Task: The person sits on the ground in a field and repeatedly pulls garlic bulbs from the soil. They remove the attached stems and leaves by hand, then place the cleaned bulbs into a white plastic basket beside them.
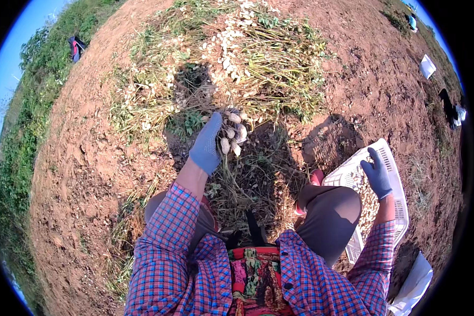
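Observation:
My left hand (207, 146), in a grey-blue dotted work glove, grips a peanut plant whose cluster of peanut pods (233, 134) hangs at the fingers. Its stems trail down between my knees. My right hand (376, 173), gloved alike, hovers over the white plastic crate (397, 197) at my right, fingers apart and nothing seen in them. Loose peanuts (367, 209) lie in that crate. In front of me on the soil spread pulled peanut plants (280, 71), with many pods showing along the middle of the pile.
A white sack (412, 284) lies behind the crate. Farther right are a white object (427, 66) and a dark item with a white bag (459, 115). A person (412, 23) is far off at upper right. A dark and red bag (76, 49) sits by the green bushes (39, 83).

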The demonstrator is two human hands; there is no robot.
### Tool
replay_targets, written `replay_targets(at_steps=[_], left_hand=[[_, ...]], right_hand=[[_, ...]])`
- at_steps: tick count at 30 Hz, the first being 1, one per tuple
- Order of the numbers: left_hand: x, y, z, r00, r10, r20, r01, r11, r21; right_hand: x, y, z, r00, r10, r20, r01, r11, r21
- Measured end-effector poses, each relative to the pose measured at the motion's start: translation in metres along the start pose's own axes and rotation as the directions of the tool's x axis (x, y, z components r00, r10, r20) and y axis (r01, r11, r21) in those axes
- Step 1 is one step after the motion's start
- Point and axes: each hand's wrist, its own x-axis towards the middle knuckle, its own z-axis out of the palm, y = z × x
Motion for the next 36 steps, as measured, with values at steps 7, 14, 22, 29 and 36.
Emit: replay_targets(at_steps=[7,14,22,29,36], left_hand=[[0.024,-0.023,0.0,0.965,-0.043,-0.26,0.042,0.999,-0.01],[0.022,-0.038,-0.025,0.932,0.021,-0.361,0.071,0.969,0.238],[0.013,-0.022,0.0,0.988,-0.035,-0.149,0.087,0.929,0.36],[0.003,-0.022,0.004,0.976,-0.049,-0.21,0.128,0.917,0.379],[0.008,-0.035,0.0,0.977,-0.048,-0.208,0.1,0.965,0.244]], right_hand=[[0.009,-0.236,0.158,0.793,-0.591,0.145,0.589,0.806,0.063],[0.018,-0.25,0.231,0.843,-0.526,0.111,0.488,0.835,0.253],[0.039,-0.243,0.204,0.797,-0.466,0.384,-0.043,0.59,0.806],[0.036,-0.248,0.184,0.751,-0.477,0.457,-0.144,0.557,0.818],[0.031,-0.252,0.193,0.733,-0.553,0.397,-0.054,0.535,0.843]])
